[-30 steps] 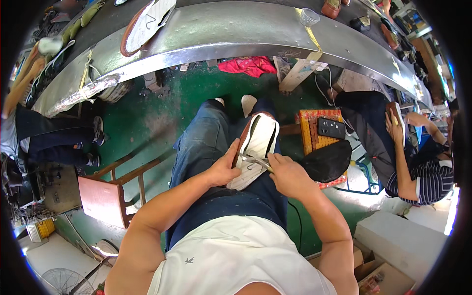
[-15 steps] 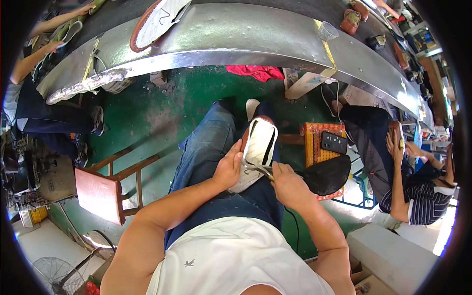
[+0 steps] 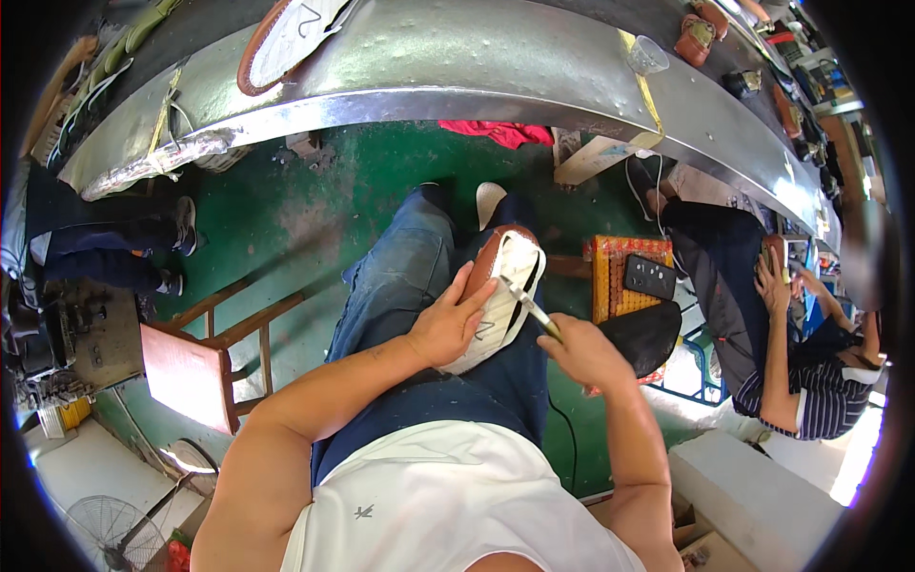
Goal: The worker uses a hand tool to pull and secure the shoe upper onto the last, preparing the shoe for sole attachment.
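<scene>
A brown shoe [image 3: 488, 262] with a white, unfinished underside [image 3: 500, 319] lies on my lap, toe away from me. Along its left side, my left hand [image 3: 452, 319] grips it, fingers reaching onto the underside. My right hand [image 3: 583, 349] is closed round the handle of metal pliers [image 3: 527, 303]. The head of the pliers rests at or just over the shoe's underside, close to my left fingertips; whether it touches I cannot tell. A loose-looking white edge strip runs along the shoe's right side.
A metal-topped bench [image 3: 429, 62] spans the far side, bearing another shoe [image 3: 286, 43] and a clear cup [image 3: 648, 55]. A wooden stool [image 3: 186, 372] stands left. At right are a phone [image 3: 650, 275], a black pouch [image 3: 640, 336] and a seated co-worker [image 3: 810, 381].
The pliers have moved up the shoe, away from me, and swung so their head points up-left. My left fingers have shifted onto the underside. At far left, the co-worker's arms have moved.
</scene>
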Available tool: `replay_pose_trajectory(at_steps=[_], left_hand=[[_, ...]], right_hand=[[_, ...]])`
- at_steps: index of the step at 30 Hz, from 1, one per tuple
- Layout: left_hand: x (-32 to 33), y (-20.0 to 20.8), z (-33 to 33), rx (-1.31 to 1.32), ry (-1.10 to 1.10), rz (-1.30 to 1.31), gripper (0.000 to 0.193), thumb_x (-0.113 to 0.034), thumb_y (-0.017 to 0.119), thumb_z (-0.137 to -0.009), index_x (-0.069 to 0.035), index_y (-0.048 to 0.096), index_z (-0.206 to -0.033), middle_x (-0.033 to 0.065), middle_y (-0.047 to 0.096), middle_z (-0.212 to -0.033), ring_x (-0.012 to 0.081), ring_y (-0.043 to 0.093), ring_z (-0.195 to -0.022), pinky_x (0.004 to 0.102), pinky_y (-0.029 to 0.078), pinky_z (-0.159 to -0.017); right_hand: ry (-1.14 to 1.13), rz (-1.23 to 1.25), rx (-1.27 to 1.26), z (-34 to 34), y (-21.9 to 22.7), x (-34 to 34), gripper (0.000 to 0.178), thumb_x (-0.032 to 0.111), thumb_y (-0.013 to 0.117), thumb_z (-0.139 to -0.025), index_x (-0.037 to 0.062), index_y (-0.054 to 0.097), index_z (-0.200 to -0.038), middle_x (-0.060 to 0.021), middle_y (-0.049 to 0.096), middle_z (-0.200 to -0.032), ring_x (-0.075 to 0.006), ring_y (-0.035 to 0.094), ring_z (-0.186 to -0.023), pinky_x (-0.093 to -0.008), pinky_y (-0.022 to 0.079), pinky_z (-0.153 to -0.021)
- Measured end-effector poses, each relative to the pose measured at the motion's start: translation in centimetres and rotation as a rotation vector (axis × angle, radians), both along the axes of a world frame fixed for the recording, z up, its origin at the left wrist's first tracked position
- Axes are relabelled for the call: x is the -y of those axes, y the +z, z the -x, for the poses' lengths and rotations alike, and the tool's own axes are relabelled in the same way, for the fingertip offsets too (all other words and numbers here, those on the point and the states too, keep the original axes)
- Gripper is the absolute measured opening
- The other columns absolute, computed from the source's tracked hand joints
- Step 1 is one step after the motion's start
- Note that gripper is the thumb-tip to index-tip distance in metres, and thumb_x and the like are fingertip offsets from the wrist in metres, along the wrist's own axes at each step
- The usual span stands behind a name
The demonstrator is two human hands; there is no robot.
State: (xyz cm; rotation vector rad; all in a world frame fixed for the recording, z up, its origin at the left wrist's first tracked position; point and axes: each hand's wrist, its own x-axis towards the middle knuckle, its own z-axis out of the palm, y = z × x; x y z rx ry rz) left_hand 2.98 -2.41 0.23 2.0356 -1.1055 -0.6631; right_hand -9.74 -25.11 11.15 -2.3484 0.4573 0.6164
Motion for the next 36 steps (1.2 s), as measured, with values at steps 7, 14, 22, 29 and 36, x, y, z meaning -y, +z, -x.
replay_pose_trajectory(at_steps=[7,14,22,29,36], left_hand=[[1.1,3.5,-0.7,0.035,-0.172,-0.223,0.062,-0.022,0.051,-0.102,-0.014,0.030,-0.160,0.0309,0.015,-0.164,0.0478,0.042,-0.140,0.0451,0.041,-0.113],[-3.1,0.4,1.1,-0.232,0.055,0.020,0.097,-0.024,0.074,-0.087,-0.004,0.015,-0.162,0.0351,0.036,-0.154,0.0412,0.044,-0.141,0.0378,0.038,-0.115],[-2.1,10.9,-3.9,-0.047,-0.057,-0.182,0.091,-0.014,0.079,-0.075,-0.007,0.033,-0.153,0.0265,0.064,-0.127,0.0427,0.065,-0.114,0.0436,0.051,-0.099],[3.7,19.0,-7.1,-0.227,-0.039,0.420,0.066,-0.002,0.084,-0.078,-0.004,0.046,-0.132,0.0082,0.071,-0.105,0.0149,0.069,-0.094,0.0322,0.055,-0.083],[11.4,8.2,-9.3,-0.303,0.038,-0.143,0.045,-0.038,0.076,-0.091,-0.002,0.071,-0.118,0.0093,0.073,-0.094,0.0141,0.068,-0.087,0.0344,0.055,-0.080]], right_hand=[[-0.018,0.022,0.327,-2.1,-3.2,-1.1,0.035,0.030,0.053,-0.103,-0.0038,0.058,-0.111,-0.0296,0.066,-0.097,-0.0494,0.063,-0.095,-0.0546,0.049,-0.083],[0.104,0.055,0.158,1.4,-3.7,-4.0,0.037,0.033,0.048,-0.106,-0.0022,0.059,-0.104,-0.0256,0.067,-0.087,-0.0432,0.067,-0.081,-0.0504,0.051,-0.073],[-0.838,-0.713,0.389,8.8,-10.6,-6.6,0.053,0.044,0.032,-0.110,-0.0020,0.057,-0.117,-0.0082,0.067,-0.083,-0.0098,0.053,-0.055,-0.0214,0.041,-0.047],[-1.069,-0.860,0.403,10.0,-12.3,-6.1,0.058,0.047,0.029,-0.111,-0.0037,0.055,-0.118,-0.0113,0.067,-0.093,-0.0141,0.064,-0.069,-0.0222,0.046,-0.046],[-1.023,-0.844,0.338,10.2,-13.0,-5.3,0.059,0.050,0.031,-0.110,-0.0037,0.054,-0.120,-0.0114,0.067,-0.094,-0.0146,0.065,-0.071,-0.0227,0.047,-0.046]])
